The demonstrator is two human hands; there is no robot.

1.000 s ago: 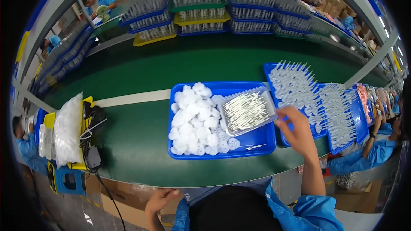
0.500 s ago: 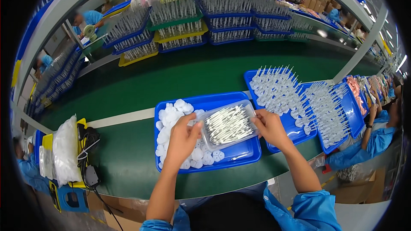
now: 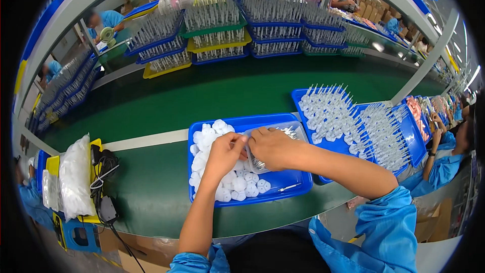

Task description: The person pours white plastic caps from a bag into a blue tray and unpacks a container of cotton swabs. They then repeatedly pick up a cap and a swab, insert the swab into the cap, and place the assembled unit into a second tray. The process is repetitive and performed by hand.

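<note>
My left hand (image 3: 226, 155) is closed, thumb and fingers pinched together at the left rim of a clear plastic box (image 3: 301, 132). My right hand (image 3: 272, 147) reaches across that box with its fingers curled close to the left fingertips. What either hand pinches is hidden behind the fingers. Thin white sticks (image 3: 290, 132) fill the box, mostly covered by my right hand. The box rests in a blue tray (image 3: 237, 120). White flower-shaped plastic pieces (image 3: 237, 184) are heaped on the tray's left side, and one loose stick (image 3: 289, 188) lies at its front right.
To the right, blue trays hold upright sticks on white bases (image 3: 328, 114). Stacked trays of similar pieces (image 3: 214, 20) line the far side of the green table (image 3: 166, 106). At left are a white plastic bag (image 3: 75, 179) and black cables (image 3: 105, 172). A co-worker's sleeve (image 3: 439, 167) shows at right.
The clear box has been lowered into the blue tray and let go by its right end. My right hand has swung left over it, beside my left hand. One loose stick shows more plainly.
</note>
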